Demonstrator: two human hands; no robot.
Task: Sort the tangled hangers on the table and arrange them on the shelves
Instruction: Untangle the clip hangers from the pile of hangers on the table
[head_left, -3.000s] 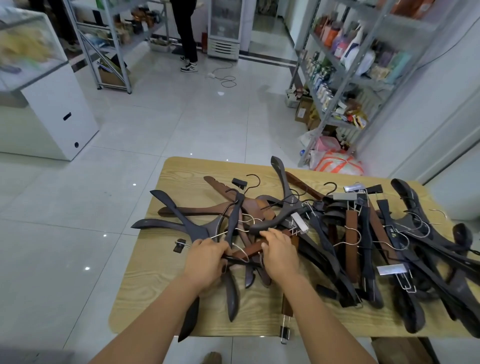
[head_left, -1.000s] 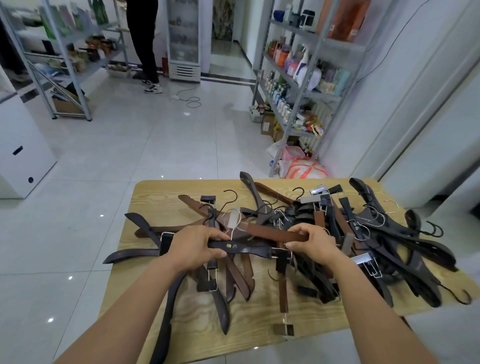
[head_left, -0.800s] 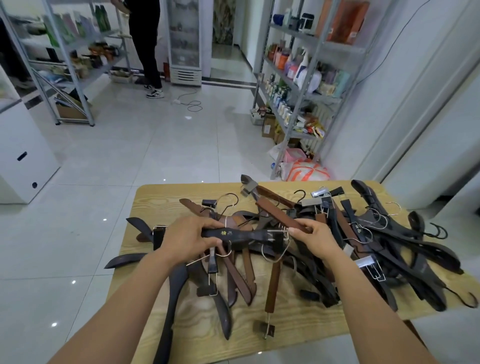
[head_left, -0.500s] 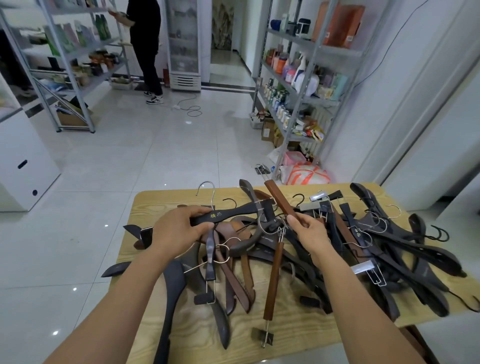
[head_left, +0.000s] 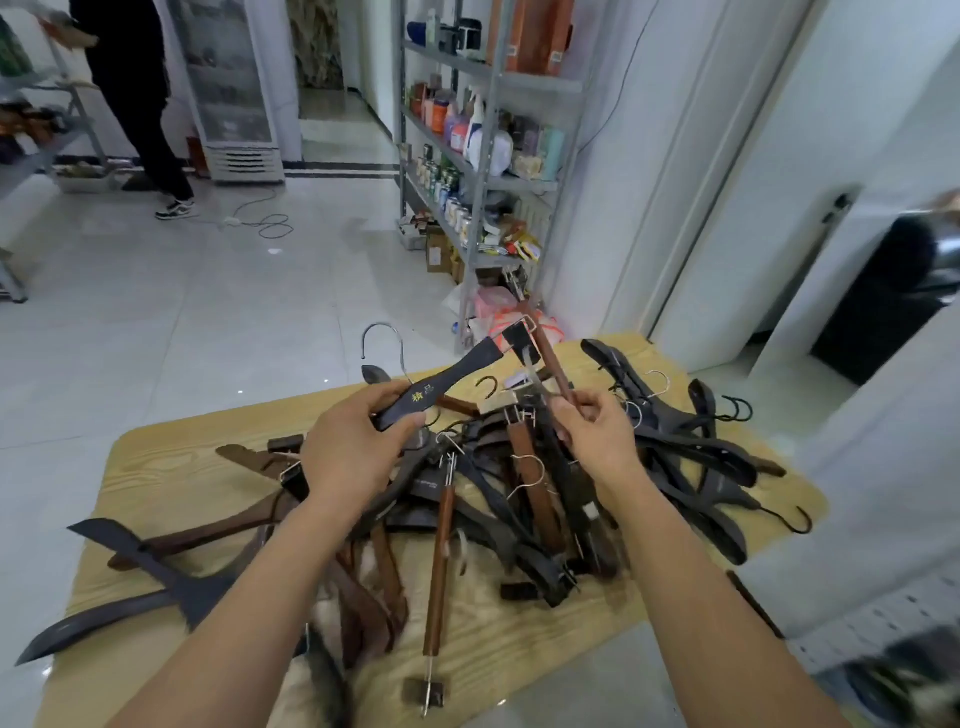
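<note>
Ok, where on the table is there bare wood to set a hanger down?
Bare table shows at the far-left corner, beyond the brown hangers, and along the near edge right of the brown clip hanger. The middle and right are crowded with the tangled pile.

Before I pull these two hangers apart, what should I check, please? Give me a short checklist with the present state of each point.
1. Left hand grips the dark hanger: ok.
2. Right hand pinches the brown clip hanger: ok.
3. The dark hanger's silver hook carries nothing: ok.
4. The two raised hangers are apart: not ok, they cross at the dark one's far end.
5. Nothing from the pile is caught on them: cannot tell.
</note>
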